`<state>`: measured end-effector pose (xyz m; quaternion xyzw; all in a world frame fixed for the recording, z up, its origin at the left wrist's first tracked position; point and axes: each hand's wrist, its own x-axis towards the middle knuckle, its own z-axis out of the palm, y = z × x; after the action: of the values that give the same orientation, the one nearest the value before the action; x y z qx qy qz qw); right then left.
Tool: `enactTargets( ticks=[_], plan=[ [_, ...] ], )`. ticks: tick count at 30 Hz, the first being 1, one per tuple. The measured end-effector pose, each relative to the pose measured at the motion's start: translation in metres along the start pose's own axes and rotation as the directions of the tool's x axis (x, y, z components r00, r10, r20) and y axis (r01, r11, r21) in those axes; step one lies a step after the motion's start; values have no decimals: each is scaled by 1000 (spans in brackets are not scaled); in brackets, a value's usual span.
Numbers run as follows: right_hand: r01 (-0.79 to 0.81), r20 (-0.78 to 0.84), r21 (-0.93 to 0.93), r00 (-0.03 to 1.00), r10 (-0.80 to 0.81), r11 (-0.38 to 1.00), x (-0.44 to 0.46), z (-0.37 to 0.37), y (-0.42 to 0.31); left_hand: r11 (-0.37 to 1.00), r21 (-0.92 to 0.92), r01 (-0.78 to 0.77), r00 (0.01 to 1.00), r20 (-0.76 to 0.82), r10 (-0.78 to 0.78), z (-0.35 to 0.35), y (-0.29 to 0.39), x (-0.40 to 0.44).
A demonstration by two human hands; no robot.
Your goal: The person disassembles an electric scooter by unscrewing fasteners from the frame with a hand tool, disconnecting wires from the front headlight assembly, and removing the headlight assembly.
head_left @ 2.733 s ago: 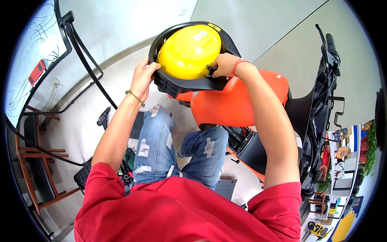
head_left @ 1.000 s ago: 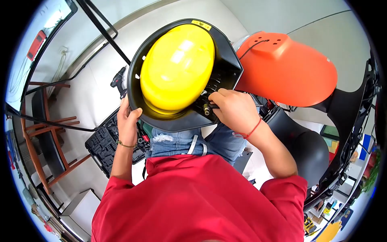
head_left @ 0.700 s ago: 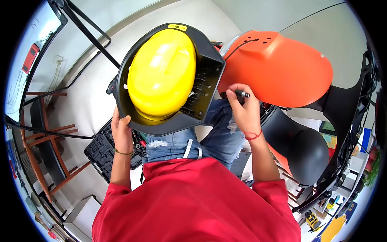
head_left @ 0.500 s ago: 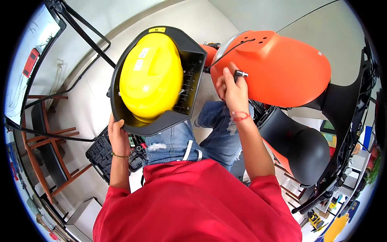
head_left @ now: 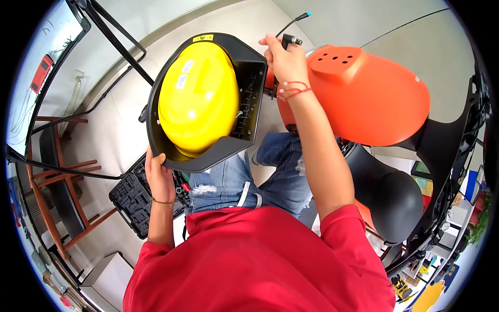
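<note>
My left hand (head_left: 160,174) grips the lower edge of a black plastic shell (head_left: 218,158), thumb on the rim. Inside the shell sits a smooth yellow dome (head_left: 200,104) with small white labels. My right hand (head_left: 287,61) is raised by the shell's upper right side, fingers closed around a small black tool with a metal tip (head_left: 291,40). A thin black cable with a blue-tipped connector (head_left: 302,17) sticks out beyond its fingertips; whether the fingers pinch it is hard to see. Right of that hand lies an orange shell (head_left: 369,99) with several holes.
An open black toolbox (head_left: 132,200) lies on the floor at lower left, near a wooden chair (head_left: 62,182). A dark metal frame pole (head_left: 117,47) rises at upper left. A rounded black part (head_left: 397,203) stands below the orange shell.
My right hand has moved up and left, from in front of the orange shell toward the black shell's top. The cable's blue-tipped end now points up. My left hand stays on the rim.
</note>
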<state>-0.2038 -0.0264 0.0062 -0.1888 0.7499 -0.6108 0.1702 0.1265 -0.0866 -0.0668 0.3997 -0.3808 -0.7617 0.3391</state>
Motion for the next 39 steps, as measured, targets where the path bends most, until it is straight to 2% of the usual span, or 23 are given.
enactTargets(
  ticks=[2,4,5,6,7,8,11,13,14,16,17,20,25,30,32,34,36,37,38,39],
  plan=[
    [-25,145,-79,989,36,997,-8,-14,-3,1000,-10,-9,1000,-27,8,-1,0,0],
    [-97,167,-86,980,111,992,-34,-33,-4,995,30,-95,995,26,94,-2,-2,0],
    [-70,167,-30,983,74,997,-48,-40,4,992,47,-115,993,44,113,-1,0,0],
    [-92,116,-98,988,103,991,-64,-47,12,988,69,-140,989,64,135,-2,1,2],
    [-11,94,-99,995,20,995,-78,-55,32,984,93,-154,986,80,147,-4,2,5],
    [-2,80,-185,997,17,983,-97,-56,33,978,118,-171,982,101,159,-5,4,9],
    [-120,78,-191,988,137,974,-129,-60,61,967,199,-159,979,157,128,-7,16,21],
    [-419,138,93,904,405,903,-141,-60,58,947,273,-168,968,229,106,-11,19,29],
    [-423,132,103,903,409,900,-143,-60,61,945,282,-168,966,238,101,-9,20,31],
    [-479,232,71,861,452,875,-143,-59,66,934,312,-177,955,285,86,-2,27,34],
    [-557,280,40,803,526,829,-144,-60,65,930,317,-186,951,296,90,4,31,33],
    [-621,339,194,769,542,760,-155,-66,68,896,367,-250,925,363,109,11,38,34],
    [-627,224,377,776,590,682,-208,-80,60,837,466,-287,908,411,82,17,59,-1],
    [-637,211,408,763,611,654,-260,-84,52,816,536,-217,912,409,-25,-14,60,-41],
    [-651,243,413,753,612,637,-275,-81,58,835,539,-110,939,333,-91,-28,55,-52],
    [-612,197,346,788,583,711,-284,-76,63,713,700,-19,962,207,-179,-39,54,-59],
    [-617,209,335,786,582,712,-289,-77,67,604,797,23,977,109,-181,-41,60,-64],
    [-616,215,313,788,577,723,-289,-80,69,413,880,-235,970,239,43,-45,60,-62],
    [-614,220,292,790,573,734,-290,-82,71,154,883,-443,886,406,225,-48,59,-59],
    [-639,211,277,769,603,718,-289,-82,68,141,889,-436,874,380,302,-23,70,-70]
  ],
)
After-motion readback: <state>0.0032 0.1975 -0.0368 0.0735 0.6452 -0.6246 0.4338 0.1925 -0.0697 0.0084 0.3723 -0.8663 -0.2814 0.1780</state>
